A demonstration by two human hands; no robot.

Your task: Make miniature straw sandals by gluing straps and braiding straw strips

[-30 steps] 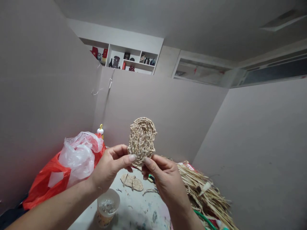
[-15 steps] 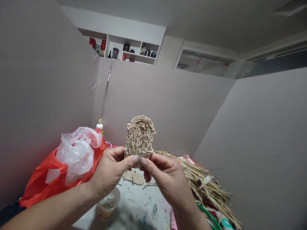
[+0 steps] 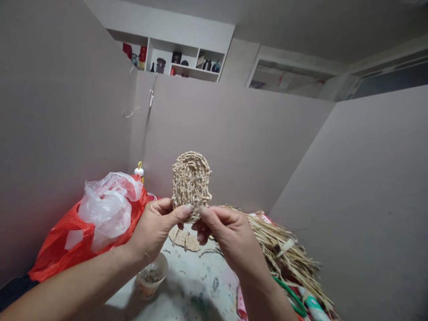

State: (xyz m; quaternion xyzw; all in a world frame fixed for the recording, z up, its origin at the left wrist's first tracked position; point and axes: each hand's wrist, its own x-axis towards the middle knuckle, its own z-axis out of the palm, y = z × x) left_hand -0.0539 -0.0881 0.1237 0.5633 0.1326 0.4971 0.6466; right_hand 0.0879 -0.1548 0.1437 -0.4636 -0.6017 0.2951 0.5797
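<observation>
A small oval sole-shaped piece woven from twisted straw cord (image 3: 191, 185) is held up in front of me, its rounded end on top. My left hand (image 3: 157, 223) pinches its lower left edge, thumb on the near face. My right hand (image 3: 227, 232) has thumb and fingers closed together at its lower right edge; whether a cord end lies between them is hidden. Below, on the table, lies a second flat woven straw piece (image 3: 184, 238), partly behind my hands.
On the left, a red plastic bag (image 3: 63, 245) bulges with a clear bag (image 3: 109, 209) on it. A tub (image 3: 152, 276) stands on the stained table (image 3: 190, 290). Dry straw (image 3: 284, 249), a green-handled tool (image 3: 290, 294) and a tube (image 3: 314, 307) lie right. Grey partitions surround the table.
The woven piece has risen slightly and shifted left in view, with its face turned more squarely to me. My right thumb has moved slightly apart from the left thumb.
</observation>
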